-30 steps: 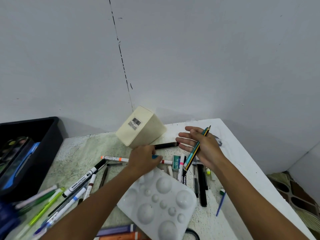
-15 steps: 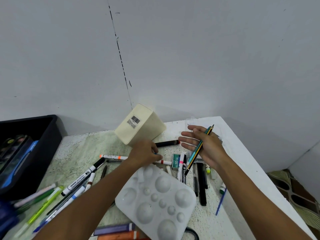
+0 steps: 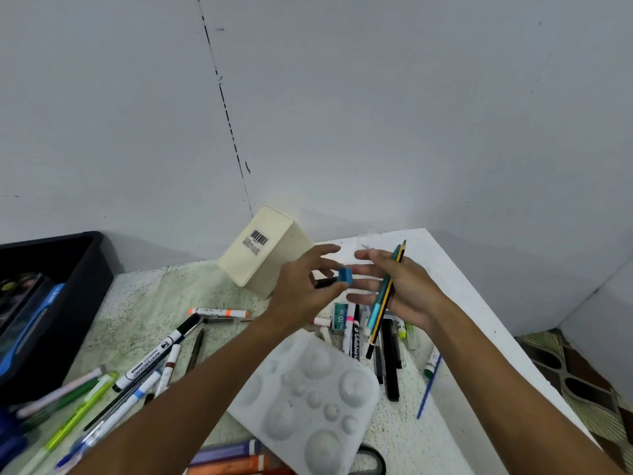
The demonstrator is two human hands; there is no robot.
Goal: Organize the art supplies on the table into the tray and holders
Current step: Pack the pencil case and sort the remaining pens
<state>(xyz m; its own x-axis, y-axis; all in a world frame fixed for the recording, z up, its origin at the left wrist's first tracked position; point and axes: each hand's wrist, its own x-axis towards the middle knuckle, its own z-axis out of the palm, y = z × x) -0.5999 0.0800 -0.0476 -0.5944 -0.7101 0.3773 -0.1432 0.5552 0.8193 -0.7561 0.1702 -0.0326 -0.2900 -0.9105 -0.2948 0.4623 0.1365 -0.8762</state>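
My left hand [image 3: 301, 289] is raised above the table and pinches a small blue block [image 3: 344, 276] between thumb and fingertips. My right hand [image 3: 404, 289] is just to its right, fingers spread toward the block, and holds two pencils [image 3: 383, 299], one teal and one yellow-black, against the palm. A cream holder [image 3: 263, 252] lies tipped on its side behind my left hand, its barcoded bottom facing me. The black tray [image 3: 89, 269] stands at the left edge with boxes inside.
A white paint palette [image 3: 308, 392] lies near the front. Markers [image 3: 154, 358], pens and pencils are scattered left of it; black pens, a green box [image 3: 340, 318] and a blue brush [image 3: 428, 389] lie to the right. The table's right edge drops to patterned floor [image 3: 575, 378].
My left hand has lifted off the table with the small blue block and moved up toward my right hand. The right hand kept the pencils and rose slightly.
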